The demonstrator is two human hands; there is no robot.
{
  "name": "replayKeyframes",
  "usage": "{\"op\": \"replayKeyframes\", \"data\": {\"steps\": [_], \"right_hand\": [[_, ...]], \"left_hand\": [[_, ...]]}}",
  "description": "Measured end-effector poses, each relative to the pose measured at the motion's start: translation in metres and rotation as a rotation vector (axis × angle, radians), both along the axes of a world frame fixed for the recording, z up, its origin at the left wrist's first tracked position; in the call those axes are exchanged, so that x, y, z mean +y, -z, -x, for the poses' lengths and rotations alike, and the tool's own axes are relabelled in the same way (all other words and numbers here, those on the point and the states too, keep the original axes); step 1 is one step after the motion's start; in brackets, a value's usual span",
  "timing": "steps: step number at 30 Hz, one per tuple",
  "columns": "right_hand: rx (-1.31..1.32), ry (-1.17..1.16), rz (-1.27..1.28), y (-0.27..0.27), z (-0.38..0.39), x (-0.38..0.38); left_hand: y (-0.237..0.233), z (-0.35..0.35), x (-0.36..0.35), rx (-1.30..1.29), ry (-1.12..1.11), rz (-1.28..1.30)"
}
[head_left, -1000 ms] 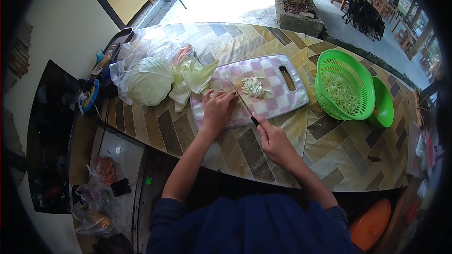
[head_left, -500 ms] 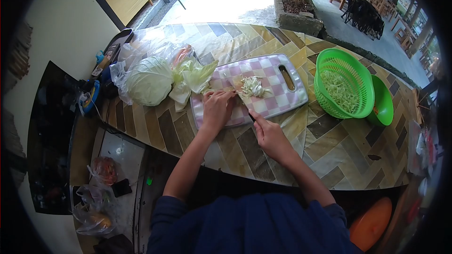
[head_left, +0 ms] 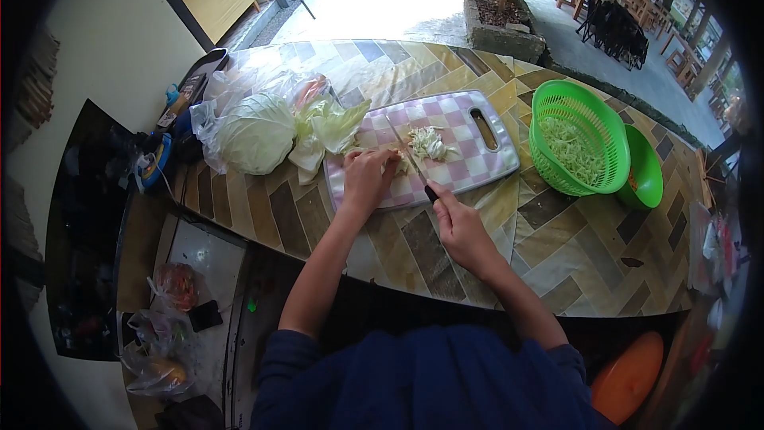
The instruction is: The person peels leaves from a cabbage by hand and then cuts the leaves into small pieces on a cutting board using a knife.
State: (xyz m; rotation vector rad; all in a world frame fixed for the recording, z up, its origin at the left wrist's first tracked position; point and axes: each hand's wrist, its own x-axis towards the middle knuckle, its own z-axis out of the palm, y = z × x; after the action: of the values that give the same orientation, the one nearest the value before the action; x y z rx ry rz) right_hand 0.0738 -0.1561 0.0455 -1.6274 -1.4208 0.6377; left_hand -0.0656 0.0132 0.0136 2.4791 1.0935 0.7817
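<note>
My right hand (head_left: 458, 227) is closed round the black handle of a knife (head_left: 408, 147), whose blade points up and left over the checkered cutting board (head_left: 461, 179). My left hand (head_left: 368, 179) presses with curled fingers on pale cabbage at the board's left part, just left of the blade; the piece is mostly hidden under the fingers. Shredded cabbage (head_left: 430, 143) lies in a small heap right of the blade. Left of the board are loose cabbage leaves (head_left: 330, 126) and a large cabbage head (head_left: 255, 134) on a clear plastic bag.
A green basket (head_left: 618, 139) with shredded cabbage stands right of the board, beside a green bowl (head_left: 651, 175). Dark items and a blue-rimmed object (head_left: 155, 163) sit at the table's left end. Plastic bags (head_left: 163, 334) lie lower left; an orange object (head_left: 629, 378) is lower right.
My right hand has shifted slightly right and down, and more of the knife blade shows between my left fingers and the shredded heap. My left hand keeps nearly the same place.
</note>
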Motion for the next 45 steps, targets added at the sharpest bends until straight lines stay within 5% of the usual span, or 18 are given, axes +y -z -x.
{"op": "replayKeyframes", "data": {"steps": [21,33,45], "right_hand": [[0.014,-0.023,0.084,0.003,0.011,0.013],[-0.116,-0.006,-0.104,0.013,-0.014,0.006],[-0.012,-0.01,0.055,-0.003,0.011,-0.002]], "left_hand": [[0.003,0.001,-0.002,-0.073,0.024,-0.075],[0.002,-0.012,-0.01,-0.139,-0.059,0.046],[0.002,-0.001,-0.013,-0.007,0.012,-0.07]]}}
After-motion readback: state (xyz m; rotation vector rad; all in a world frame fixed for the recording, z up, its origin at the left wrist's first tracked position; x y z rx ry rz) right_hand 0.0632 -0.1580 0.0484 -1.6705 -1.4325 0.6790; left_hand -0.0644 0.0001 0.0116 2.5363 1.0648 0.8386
